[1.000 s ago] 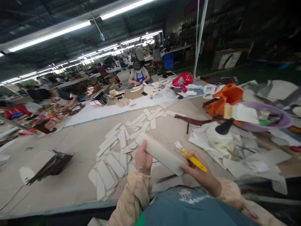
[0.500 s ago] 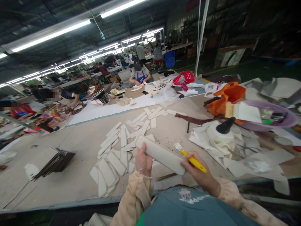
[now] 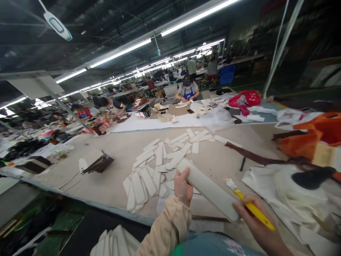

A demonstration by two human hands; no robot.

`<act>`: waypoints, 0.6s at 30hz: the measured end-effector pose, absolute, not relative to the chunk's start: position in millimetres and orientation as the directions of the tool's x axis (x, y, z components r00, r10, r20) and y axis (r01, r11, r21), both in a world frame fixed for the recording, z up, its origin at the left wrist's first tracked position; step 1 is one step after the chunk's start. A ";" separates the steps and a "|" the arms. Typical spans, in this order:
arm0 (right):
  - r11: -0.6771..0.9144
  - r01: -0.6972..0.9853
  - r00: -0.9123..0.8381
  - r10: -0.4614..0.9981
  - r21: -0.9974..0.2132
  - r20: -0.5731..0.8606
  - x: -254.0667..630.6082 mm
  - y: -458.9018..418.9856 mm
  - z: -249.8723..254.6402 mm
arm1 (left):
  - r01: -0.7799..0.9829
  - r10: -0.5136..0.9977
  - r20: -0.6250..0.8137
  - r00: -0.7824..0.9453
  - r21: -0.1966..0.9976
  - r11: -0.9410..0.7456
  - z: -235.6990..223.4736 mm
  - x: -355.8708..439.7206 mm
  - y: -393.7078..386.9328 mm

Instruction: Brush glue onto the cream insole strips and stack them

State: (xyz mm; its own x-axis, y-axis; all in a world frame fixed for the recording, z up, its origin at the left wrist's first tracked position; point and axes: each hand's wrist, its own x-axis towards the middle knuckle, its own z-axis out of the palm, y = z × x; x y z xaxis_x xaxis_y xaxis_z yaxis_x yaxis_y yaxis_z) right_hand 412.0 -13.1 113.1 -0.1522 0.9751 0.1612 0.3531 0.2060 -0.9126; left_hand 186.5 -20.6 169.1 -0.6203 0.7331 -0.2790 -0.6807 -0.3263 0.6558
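Between my two hands is a long, pale strip with rounded ends [image 3: 209,190], tilted down to the right above the table. My left hand [image 3: 183,185] grips its upper left end, thumb on top. At the lower right end, the fingertips of my right hand [image 3: 255,217] pinch the strip's edge. That same hand also holds a brush with a yellow handle [image 3: 254,209]; its whitish bristles point up and left, apart from the strip. Similar pale strips [image 3: 147,181] lie in an overlapping spread on the table just beyond and left of my left hand.
A stack of dark-edged sheets [image 3: 99,163] stands on the table [image 3: 71,149] to the left. White cloth [image 3: 282,192], a black-nozzled container [image 3: 311,177] and an orange bag [image 3: 314,133] crowd the right. More pale pieces [image 3: 114,241] lie below the front edge. A co-worker [image 3: 188,90] sits opposite.
My view has swung left, so the scene sits further right and lower in it. Both hands keep hold of the strip, and the brush stays in my right hand.
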 end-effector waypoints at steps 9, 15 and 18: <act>0.151 0.337 -0.101 0.987 -0.929 0.124 408.0 -9.2 119.9 | -0.633 0.689 -0.307 -0.656 0.721 -0.282 165.7 168.9 -28.0; 0.111 0.214 -0.144 0.986 -0.970 0.081 399.4 -11.8 119.9 | -0.639 0.600 -0.396 -0.695 0.724 -0.262 154.3 161.7 -28.6; 0.082 0.172 -0.147 0.988 -0.982 0.056 397.2 -13.2 118.2 | -0.653 0.598 -0.423 -0.681 0.720 -0.235 150.5 157.5 -28.1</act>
State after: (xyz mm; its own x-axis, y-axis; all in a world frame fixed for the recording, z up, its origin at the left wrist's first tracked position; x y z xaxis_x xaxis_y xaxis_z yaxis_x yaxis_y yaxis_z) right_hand 397.2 -13.2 118.2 -0.1471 0.9875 0.0563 0.1717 0.0816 -0.9818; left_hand 157.5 -28.1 150.5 -0.6814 0.5976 -0.4225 -0.6528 -0.2352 0.7201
